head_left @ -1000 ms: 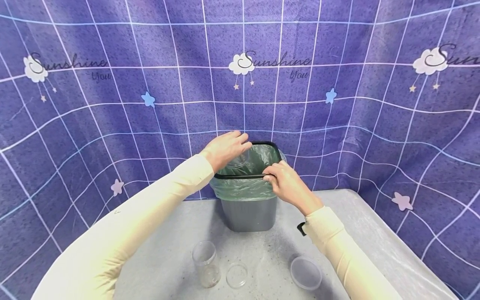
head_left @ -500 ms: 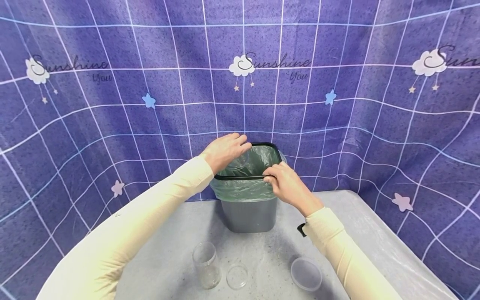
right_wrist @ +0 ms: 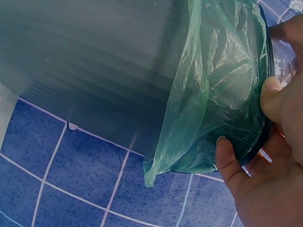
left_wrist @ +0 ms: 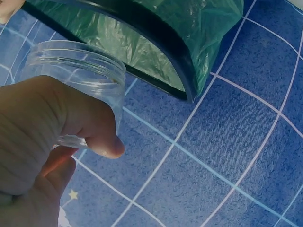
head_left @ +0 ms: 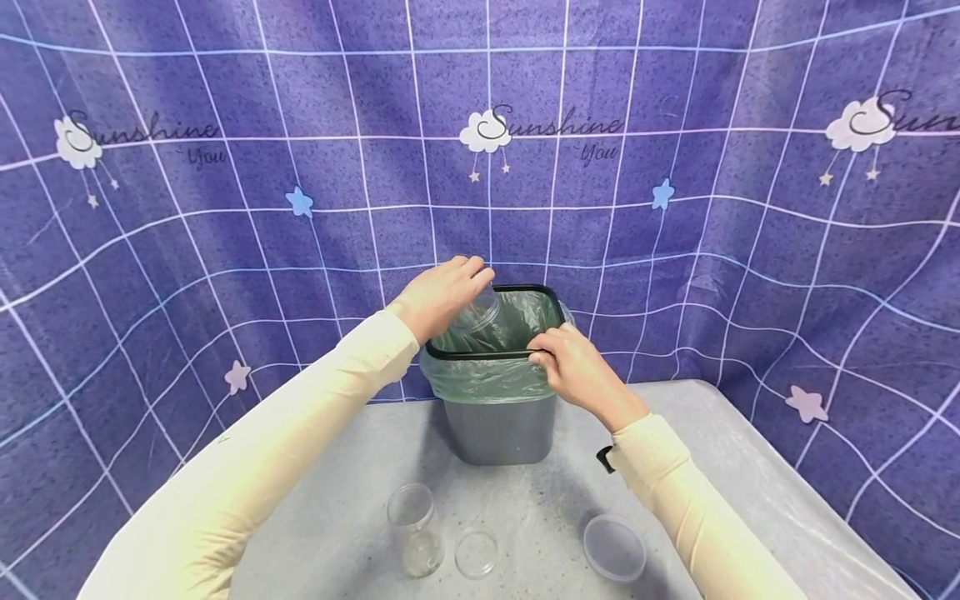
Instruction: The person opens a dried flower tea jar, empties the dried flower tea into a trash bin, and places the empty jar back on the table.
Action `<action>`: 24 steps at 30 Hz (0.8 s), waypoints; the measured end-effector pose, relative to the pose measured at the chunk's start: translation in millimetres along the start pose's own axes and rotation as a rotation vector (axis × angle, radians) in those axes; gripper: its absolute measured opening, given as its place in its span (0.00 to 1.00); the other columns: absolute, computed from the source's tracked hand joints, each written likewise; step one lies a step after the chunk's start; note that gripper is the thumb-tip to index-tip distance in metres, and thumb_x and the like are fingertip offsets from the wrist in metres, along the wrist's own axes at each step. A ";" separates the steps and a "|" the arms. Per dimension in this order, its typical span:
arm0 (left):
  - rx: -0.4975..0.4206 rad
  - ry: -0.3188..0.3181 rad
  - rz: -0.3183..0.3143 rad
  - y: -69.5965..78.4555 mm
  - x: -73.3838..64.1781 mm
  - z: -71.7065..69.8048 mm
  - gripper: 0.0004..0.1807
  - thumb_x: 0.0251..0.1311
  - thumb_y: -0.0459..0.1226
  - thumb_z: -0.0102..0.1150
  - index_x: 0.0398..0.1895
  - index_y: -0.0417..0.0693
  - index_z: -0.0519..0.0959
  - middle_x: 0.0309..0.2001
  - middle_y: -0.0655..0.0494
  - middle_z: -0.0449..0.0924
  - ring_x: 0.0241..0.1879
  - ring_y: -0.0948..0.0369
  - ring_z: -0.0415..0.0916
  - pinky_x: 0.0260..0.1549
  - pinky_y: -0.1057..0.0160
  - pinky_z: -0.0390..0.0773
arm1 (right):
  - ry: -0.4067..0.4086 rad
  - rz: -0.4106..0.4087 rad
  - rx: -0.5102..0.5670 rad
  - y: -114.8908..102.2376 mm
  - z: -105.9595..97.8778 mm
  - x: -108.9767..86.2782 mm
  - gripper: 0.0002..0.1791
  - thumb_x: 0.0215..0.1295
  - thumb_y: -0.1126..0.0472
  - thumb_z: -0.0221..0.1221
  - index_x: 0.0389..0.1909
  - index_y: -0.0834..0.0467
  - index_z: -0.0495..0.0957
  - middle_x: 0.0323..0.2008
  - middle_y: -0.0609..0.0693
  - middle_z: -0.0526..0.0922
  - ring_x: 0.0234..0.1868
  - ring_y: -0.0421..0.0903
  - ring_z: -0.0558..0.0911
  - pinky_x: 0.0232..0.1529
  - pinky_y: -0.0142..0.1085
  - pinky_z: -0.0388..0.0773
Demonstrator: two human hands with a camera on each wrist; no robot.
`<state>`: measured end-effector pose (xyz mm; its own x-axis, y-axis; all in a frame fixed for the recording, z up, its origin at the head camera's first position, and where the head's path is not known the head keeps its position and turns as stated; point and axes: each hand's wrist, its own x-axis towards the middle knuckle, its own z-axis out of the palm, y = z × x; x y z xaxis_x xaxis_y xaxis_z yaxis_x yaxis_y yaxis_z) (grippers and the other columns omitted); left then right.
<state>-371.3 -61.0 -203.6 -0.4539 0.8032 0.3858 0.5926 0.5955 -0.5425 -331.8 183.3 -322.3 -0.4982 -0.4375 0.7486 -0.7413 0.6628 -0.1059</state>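
A grey trash bin (head_left: 498, 433) stands on the table against the cloth, lined with a green plastic bag (head_left: 487, 379) folded over its black rim. My left hand (head_left: 441, 298) grips a clear jar (left_wrist: 90, 71) above the left side of the bin's opening. In the left wrist view the jar is lidless, with its threaded mouth beside the black rim (left_wrist: 184, 71) and the thumb curled around its side. My right hand (head_left: 573, 362) pinches the bin's near right rim; in the right wrist view its fingers press around rim and bag (right_wrist: 232, 75).
Nearer me on the grey table (head_left: 337, 500) are a second clear jar (head_left: 420, 542), a small clear round disc (head_left: 476, 553) and a translucent round lid-like piece (head_left: 615, 547). A purple checked cloth (head_left: 360, 167) hangs behind and along both sides.
My left hand has shifted slightly up and to the left, and more of the jar shows below its fingers. The right hand stays on the rim.
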 end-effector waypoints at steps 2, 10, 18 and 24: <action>-0.015 0.007 -0.017 -0.7 0.2 -1.5 0.33 0.49 0.14 0.62 0.60 0.38 0.72 0.55 0.43 0.74 0.53 0.45 0.76 0.57 0.54 0.79 | 0.004 -0.005 0.001 0.2 0.4 0.1 0.03 0.67 0.65 0.65 0.37 0.59 0.86 0.32 0.49 0.85 0.37 0.51 0.78 0.44 0.44 0.75; -0.098 -0.001 -0.094 -1.6 -0.1 -7.6 0.33 0.43 0.12 0.59 0.57 0.36 0.69 0.53 0.42 0.72 0.54 0.43 0.75 0.54 0.52 0.81 | 0.005 -0.001 0.002 1.0 1.2 0.3 0.02 0.66 0.65 0.66 0.37 0.59 0.86 0.32 0.49 0.85 0.37 0.51 0.78 0.44 0.44 0.75; -0.160 0.035 -0.143 -4.5 -2.9 -12.0 0.31 0.43 0.13 0.57 0.55 0.35 0.68 0.50 0.41 0.72 0.49 0.42 0.76 0.55 0.51 0.78 | 0.008 -0.007 0.000 0.5 2.2 0.3 0.03 0.66 0.65 0.66 0.37 0.60 0.86 0.32 0.49 0.85 0.36 0.51 0.77 0.43 0.44 0.75; -0.163 0.098 -0.149 -5.3 -5.0 -14.4 0.31 0.39 0.14 0.56 0.52 0.35 0.67 0.44 0.42 0.71 0.42 0.42 0.76 0.50 0.50 0.78 | -0.001 -0.004 0.004 1.2 1.8 1.3 0.03 0.66 0.65 0.65 0.37 0.60 0.86 0.32 0.50 0.85 0.36 0.51 0.77 0.43 0.44 0.75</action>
<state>-362.6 -67.9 -191.9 -0.4820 0.6993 0.5279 0.6269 0.6962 -0.3498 -334.1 182.4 -322.6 -0.4958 -0.4406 0.7484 -0.7451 0.6585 -0.1059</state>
